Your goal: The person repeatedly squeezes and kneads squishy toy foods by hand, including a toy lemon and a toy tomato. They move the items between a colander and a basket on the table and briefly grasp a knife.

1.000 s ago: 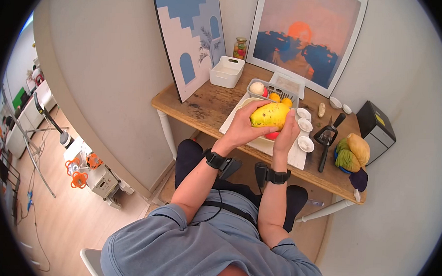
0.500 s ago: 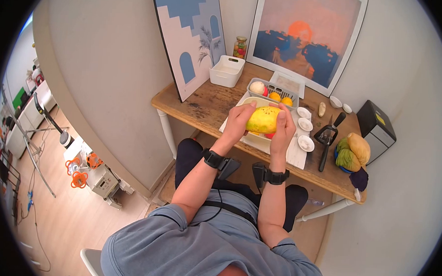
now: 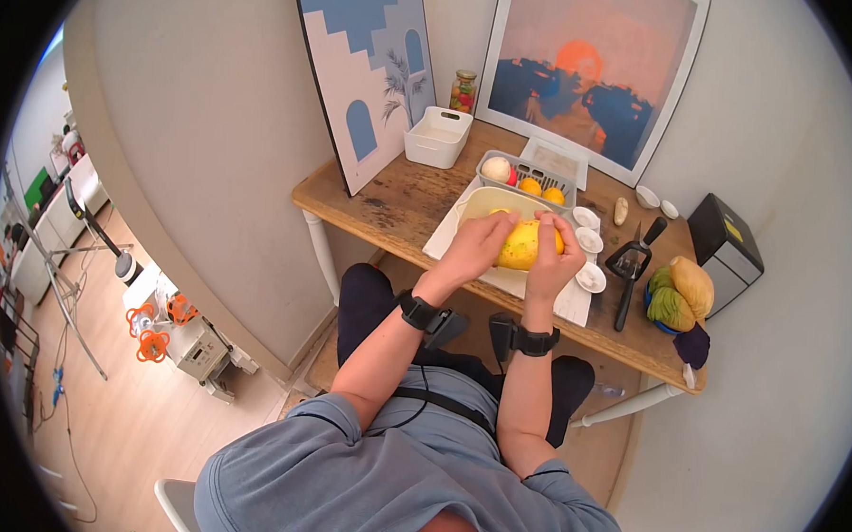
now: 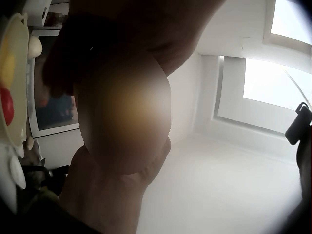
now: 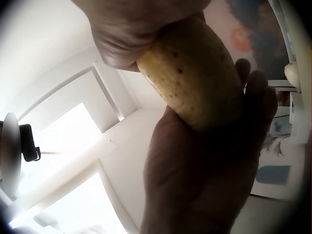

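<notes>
A: Status, left to right?
B: White bin (image 3: pixel 436 151) on the bench (image 3: pixel 363 190), left of and behind the bowl (image 3: pixel 480 204). Yellow piece (image 3: pixel 500 212) and red piece (image 4: pixel 7 106) in the bowl.
A: Left grip?
B: Left hand (image 3: pixel 474 249): open about as wide as the fruit's end, fingers and thumb round it.
A: Fruit?
B: Yellow fruit (image 3: pixel 520 252) is up in both hands. Head view puts it at the bowl's near right side. Exact gap to the rim: can't tell.
A: Right grip?
B: Right hand (image 3: pixel 553 264): thumb over the fruit, fingers part-open round its far side, some hidden.
A: Delta?
B: Fruit shifted right and nearer the person over the last half second, left hand went with it. More of the bowl's inside shows now.
A: Meaning?
B: My read: it's being turned or repositioned in hand. Not set down, not released. Both grips look steady.
A: Right of the bowl?
B: Small dishes (image 3: pixel 590 277) just beside it, black-handled tool (image 3: pixel 624 308) further right.
</notes>
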Demonstrator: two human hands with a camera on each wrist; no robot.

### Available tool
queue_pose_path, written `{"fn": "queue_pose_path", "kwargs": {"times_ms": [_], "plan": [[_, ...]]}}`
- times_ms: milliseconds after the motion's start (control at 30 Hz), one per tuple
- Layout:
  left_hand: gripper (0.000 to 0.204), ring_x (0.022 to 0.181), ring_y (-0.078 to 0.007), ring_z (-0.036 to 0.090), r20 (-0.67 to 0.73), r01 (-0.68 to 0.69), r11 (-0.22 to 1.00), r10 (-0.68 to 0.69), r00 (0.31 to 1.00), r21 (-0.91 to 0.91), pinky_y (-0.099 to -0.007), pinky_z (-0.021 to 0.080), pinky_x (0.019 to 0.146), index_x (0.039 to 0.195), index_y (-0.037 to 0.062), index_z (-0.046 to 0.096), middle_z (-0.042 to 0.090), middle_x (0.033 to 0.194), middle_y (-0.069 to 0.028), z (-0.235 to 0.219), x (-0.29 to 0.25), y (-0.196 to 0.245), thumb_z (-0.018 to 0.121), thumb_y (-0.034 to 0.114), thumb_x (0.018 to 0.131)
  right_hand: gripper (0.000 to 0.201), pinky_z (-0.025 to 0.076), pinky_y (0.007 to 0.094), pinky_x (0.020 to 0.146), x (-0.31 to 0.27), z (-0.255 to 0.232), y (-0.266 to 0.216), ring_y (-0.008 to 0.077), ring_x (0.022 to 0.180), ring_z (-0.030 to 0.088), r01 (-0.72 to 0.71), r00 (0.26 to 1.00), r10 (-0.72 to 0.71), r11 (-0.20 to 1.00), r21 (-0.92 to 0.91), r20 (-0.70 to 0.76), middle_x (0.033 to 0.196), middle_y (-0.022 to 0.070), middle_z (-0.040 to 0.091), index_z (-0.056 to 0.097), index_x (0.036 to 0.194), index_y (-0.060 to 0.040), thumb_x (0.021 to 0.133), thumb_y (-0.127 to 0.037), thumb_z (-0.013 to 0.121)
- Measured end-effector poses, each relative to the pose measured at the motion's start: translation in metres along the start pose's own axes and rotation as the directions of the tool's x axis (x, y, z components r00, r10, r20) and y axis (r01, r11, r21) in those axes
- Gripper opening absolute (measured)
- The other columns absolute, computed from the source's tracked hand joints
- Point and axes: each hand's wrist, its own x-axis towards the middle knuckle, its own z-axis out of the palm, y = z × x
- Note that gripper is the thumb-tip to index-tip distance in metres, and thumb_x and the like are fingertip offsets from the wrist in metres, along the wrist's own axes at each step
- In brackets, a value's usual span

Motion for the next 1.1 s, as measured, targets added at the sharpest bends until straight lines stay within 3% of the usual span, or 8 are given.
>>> {"fn": "queue_pose_path", "kwargs": {"times_ms": [100,167,300,367,467,700,867,1100], "plan": [[0.054,0.081,-0.031,0.066,0.147,-0.111,0.977,0.084,0.986,0.18,-0.039,0.049,0.072,0.1,-0.0061,0.06,0.065,0.08,-0.0188,0.002,-0.005,0.014,0.051,0.046,0.094,0.017,0.047,0.0264,0.076,0.002,-0.003,-0.004,0.0137,0.08,0.061,-0.073,0.99,0.071,0.997,-0.007,-0.122,0.086,0.0086,0.068,0.067,0.091,0.0058,0.09,-0.009,0.059],[0.052,0.082,-0.0228,0.063,0.293,-0.136,0.916,0.021,0.956,0.378,-0.0314,0.048,0.074,0.115,-0.0061,0.056,0.064,0.088,-0.0188,0.004,-0.008,0.017,0.053,0.042,0.094,0.018,0.047,0.026,0.078,0.004,-0.007,-0.005,0.0128,0.083,0.06,-0.157,0.964,0.178,0.98,0.12,-0.198,0.087,0.0074,0.068,0.066,0.092,0.0068,0.091,-0.01,0.057],[0.061,0.081,-0.0314,0.066,0.314,-0.08,0.916,-0.052,0.948,0.392,-0.0378,0.05,0.072,0.111,-0.0055,0.056,0.065,0.088,-0.0203,0.007,-0.007,0.005,0.057,0.051,0.089,0.02,0.047,0.0274,0.082,0.008,-0.009,0.004,0.0145,0.091,0.06,-0.131,0.967,0.158,0.981,0.14,-0.199,0.096,0.0098,0.067,0.063,0.097,0.0078,0.093,-0.009,0.054],[0.06,0.082,-0.0235,0.064,0.239,0.207,0.978,-0.204,0.95,0.012,-0.0343,0.05,0.071,0.116,-0.0046,0.054,0.064,0.091,-0.0154,0.007,-0.008,0.009,0.052,0.051,0.092,0.026,0.044,0.0332,0.092,0.006,-0.004,0.004,0.0223,0.106,0.057,0.09,0.989,-0.089,0.996,0.0,-0.118,0.115,0.0155,0.062,0.059,0.106,0.0076,0.091,-0.014,0.058],[0.056,0.109,-0.0165,0.056,0.22,0.25,0.962,-0.222,0.95,-0.109,-0.0307,0.044,0.089,0.127,-0.0026,0.05,0.059,0.118,-0.0126,0.001,-0.002,0.002,0.041,0.045,0.099,0.037,0.036,0.0411,0.102,0.002,0.007,-0.013,0.0329,0.119,0.048,0.319,0.947,-0.294,0.914,-0.25,0.131,0.13,0.0199,0.051,0.057,0.111,0.0065,0.088,-0.022,0.062],[0.054,0.115,-0.0163,0.053,0.175,0.281,0.832,-0.223,0.959,-0.479,-0.0299,0.043,0.097,0.135,0.0014,0.042,0.054,0.126,-0.0099,-0.001,-0.001,0.008,0.032,0.042,0.102,0.068,0.016,0.0548,0.111,-0.004,0.013,-0.015,0.0483,0.139,0.013,0.434,0.897,-0.325,0.773,-0.462,0.299,0.152,0.0274,0.013,0.052,0.124,0.0022,0.079,-0.045,0.07],[0.051,0.12,-0.0187,0.051,0.213,0.314,0.664,-0.231,0.949,-0.678,-0.0315,0.042,0.1,0.136,0.0035,0.041,0.052,0.129,-0.0103,-0.001,-0.002,0.016,0.033,0.041,0.102,0.071,0.017,0.0545,0.111,-0.004,0.014,-0.008,0.0483,0.139,0.015,0.485,0.866,-0.377,0.795,-0.365,0.33,0.152,0.0281,0.012,0.049,0.128,-0.0009,0.077,-0.044,0.073],[0.045,0.103,-0.0115,0.057,0.247,0.27,0.83,-0.166,0.955,-0.488,-0.024,0.046,0.088,0.116,0.0032,0.053,0.058,0.11,-0.0061,-0.02,0.004,0.007,0.046,0.044,0.098,0.087,0.033,0.0419,0.107,0.006,0.002,-0.013,0.0378,0.136,0.031,0.341,0.879,-0.264,0.93,-0.136,0.398,0.151,0.0235,0.021,0.044,0.132,-0.0002,0.063,-0.036,0.084]]}}
